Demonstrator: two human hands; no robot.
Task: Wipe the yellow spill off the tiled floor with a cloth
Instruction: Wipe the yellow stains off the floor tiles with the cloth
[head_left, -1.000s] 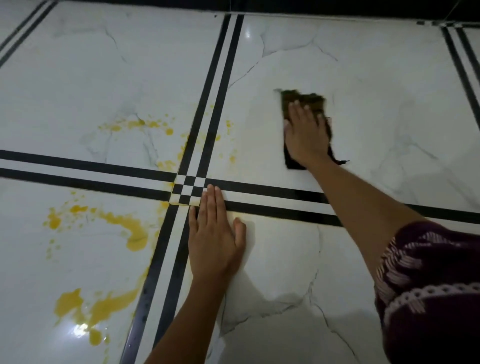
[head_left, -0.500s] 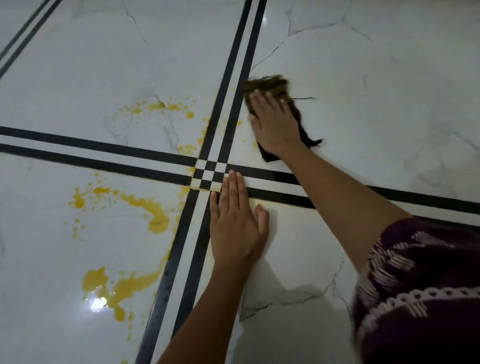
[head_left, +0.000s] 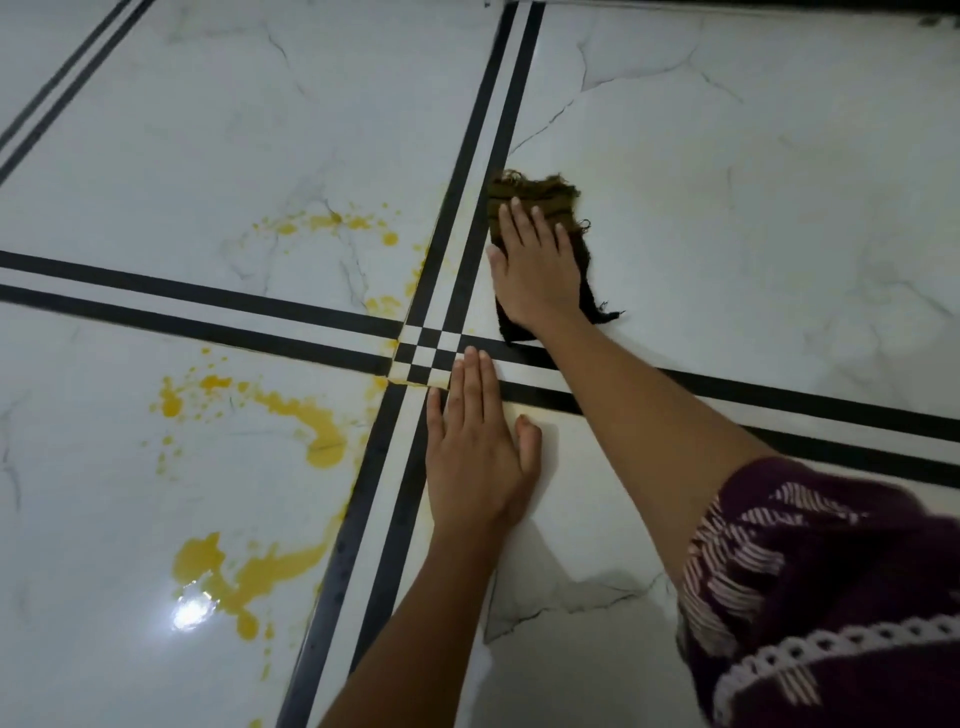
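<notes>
A dark brown, frayed cloth (head_left: 545, 195) lies flat on the white tile just right of the vertical black stripes. My right hand (head_left: 535, 267) presses down on it, fingers spread, and hides most of it. My left hand (head_left: 478, 452) rests flat on the floor just below the stripe crossing, holding nothing. The yellow spill (head_left: 317, 431) spreads over the lower left tile, with a larger puddle (head_left: 249, 571) nearer me. Smaller yellow splashes (head_left: 332, 221) dot the upper left tile, left of the cloth.
The floor is glossy white marble-look tile (head_left: 753, 208) with black double stripes crossing at the middle (head_left: 426, 356). A light reflection (head_left: 189, 613) glares beside the near puddle. My dark patterned sleeve (head_left: 831, 597) fills the lower right.
My right hand has slid the cloth leftward across the tile, from well right of the stripes to right beside them. My left hand has stayed planted on the floor.
</notes>
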